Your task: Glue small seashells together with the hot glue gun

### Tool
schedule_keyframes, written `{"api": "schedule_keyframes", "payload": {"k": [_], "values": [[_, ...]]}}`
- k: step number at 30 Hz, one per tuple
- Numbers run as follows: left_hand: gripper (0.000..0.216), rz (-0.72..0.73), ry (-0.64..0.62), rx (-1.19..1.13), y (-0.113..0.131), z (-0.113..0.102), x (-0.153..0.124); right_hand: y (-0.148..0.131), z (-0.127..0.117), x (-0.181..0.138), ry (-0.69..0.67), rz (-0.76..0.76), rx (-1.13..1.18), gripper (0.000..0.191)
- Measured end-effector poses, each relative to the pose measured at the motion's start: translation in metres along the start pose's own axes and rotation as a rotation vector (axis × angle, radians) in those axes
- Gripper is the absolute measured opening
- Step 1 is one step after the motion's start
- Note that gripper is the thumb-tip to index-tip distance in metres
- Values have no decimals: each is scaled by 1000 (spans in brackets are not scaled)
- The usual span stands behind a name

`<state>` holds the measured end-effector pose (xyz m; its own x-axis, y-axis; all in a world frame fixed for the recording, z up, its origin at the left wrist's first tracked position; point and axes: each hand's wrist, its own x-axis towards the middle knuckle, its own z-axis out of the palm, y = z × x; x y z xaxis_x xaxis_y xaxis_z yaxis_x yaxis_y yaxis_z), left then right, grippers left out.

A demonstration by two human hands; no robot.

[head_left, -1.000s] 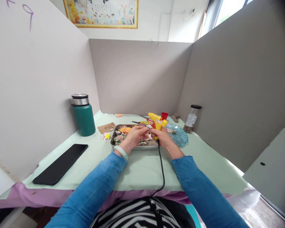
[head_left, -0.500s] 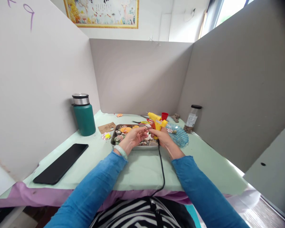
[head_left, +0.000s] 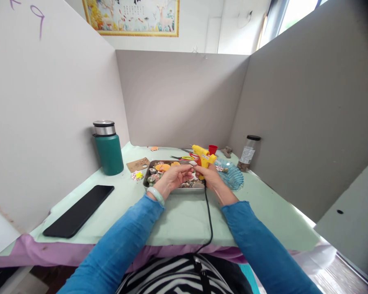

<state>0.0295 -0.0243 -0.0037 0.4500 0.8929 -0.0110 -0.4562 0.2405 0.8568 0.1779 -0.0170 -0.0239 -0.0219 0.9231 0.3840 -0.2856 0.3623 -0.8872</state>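
Observation:
My right hand (head_left: 210,174) is wrapped round the handle of a yellow hot glue gun (head_left: 203,156), whose nozzle points away to the upper left. A black cord (head_left: 209,216) runs from the handle down over the table edge. Fingertips of my left hand (head_left: 174,176) pinch a small whitish shell (head_left: 193,163), and the right thumb and finger meet them there. Both hands are above a metal tray (head_left: 145,183) filled with shells, stones and orange pieces. Part of the tray's contents is hidden under my hands.
A blue glass dish (head_left: 236,176) lies right of the tray, with a red cup (head_left: 212,149) behind. Yellow-handled pliers (head_left: 184,157) lie at the back. A green bottle (head_left: 108,151), a black phone (head_left: 79,211) and a brown card (head_left: 138,164) are at left; a clear jar (head_left: 248,154) stands right.
The small shell at my fingertips has turned and shows a little more to the right. The glue gun has shifted very slightly; both arms are nearly still.

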Motion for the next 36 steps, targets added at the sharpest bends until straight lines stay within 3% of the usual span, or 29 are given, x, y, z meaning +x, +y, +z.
{"api": "schedule_keyframes", "payload": {"k": [9, 27, 36], "values": [[7, -5, 0, -35, -1, -3, 4, -7, 4, -3, -6, 15, -58, 30], [12, 47, -43, -16, -3, -5, 3, -4, 1, -2, -11, 21, -31, 35], [13, 38, -5, -40, -3, -6, 3, -2, -1, 0, -8, 30, -20, 36]]}}
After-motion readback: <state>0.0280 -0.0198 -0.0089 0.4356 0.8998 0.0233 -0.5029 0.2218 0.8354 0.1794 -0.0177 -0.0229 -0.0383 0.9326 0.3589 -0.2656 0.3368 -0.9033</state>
